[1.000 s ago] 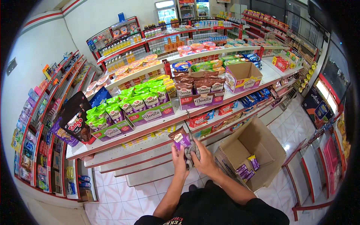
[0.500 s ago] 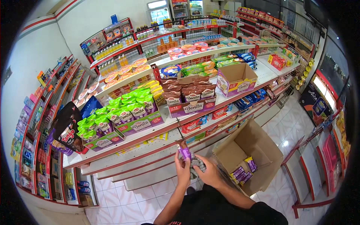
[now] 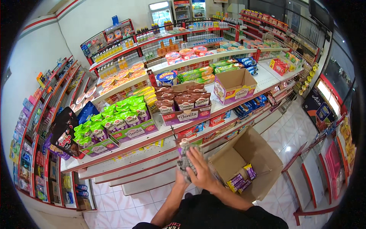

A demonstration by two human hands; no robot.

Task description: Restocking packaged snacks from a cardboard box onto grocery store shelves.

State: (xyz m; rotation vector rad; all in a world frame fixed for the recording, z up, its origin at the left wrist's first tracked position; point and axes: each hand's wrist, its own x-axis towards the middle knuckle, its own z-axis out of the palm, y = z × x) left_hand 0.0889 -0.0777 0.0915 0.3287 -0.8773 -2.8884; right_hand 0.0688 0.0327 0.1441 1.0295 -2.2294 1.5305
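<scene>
Both hands were closed together around a small stack of grey-and-dark snack packets, held at chest height in front of the shelf edge. The right hand lay over the front of the stack with its fingers spread across the wrappers, while the left hand cupped it from below and behind; most of that hand was hidden, so its exact finger hold could not be made out. Held that way, the stack seemed squared up and kept from sliding apart.

Just to the right, on the white tiled floor, stood an open brown cardboard carton, flaps out, with a few purple-and-yellow packets left in its bottom corner, within easy reach.

Above the hands, on the white shelf with a red edge, sat a purple display tray of brown packets, a green-packet tray to its left, and an empty purple-and-tan display box to its right.
</scene>
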